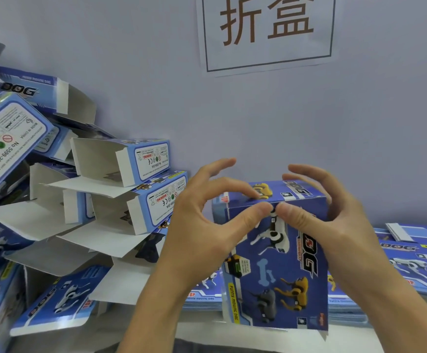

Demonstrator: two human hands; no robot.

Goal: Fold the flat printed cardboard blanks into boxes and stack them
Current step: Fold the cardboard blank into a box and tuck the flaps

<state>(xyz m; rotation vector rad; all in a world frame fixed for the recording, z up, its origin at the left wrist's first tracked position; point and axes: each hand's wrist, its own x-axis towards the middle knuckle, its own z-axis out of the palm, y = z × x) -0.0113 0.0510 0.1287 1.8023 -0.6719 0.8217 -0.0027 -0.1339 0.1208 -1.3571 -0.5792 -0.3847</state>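
We see both hands on a blue printed box (276,261) held upright just above the desk (199,329), in front of the wall (143,72). The left hand (207,225) has its thumb pressed on the box's front face near the top edge, with one fingertip on the top flap and the other fingers raised and loosely spread. The right hand (319,217) mirrors it: thumb on the front face, touching the left thumb tip, fingers arched over the top panel; whether they touch it we cannot tell. So both hands pinch the box's top edge. The bottom of the box looks open, with a small flap at its lower right corner. Behind and beside the box lie flat blanks (411,266) stacked on the desk. To the left a pile of folded boxes (120,189) leans in disorder, many with open flaps showing white insides. A paper sign (268,31) with two large characters hangs on the wall.
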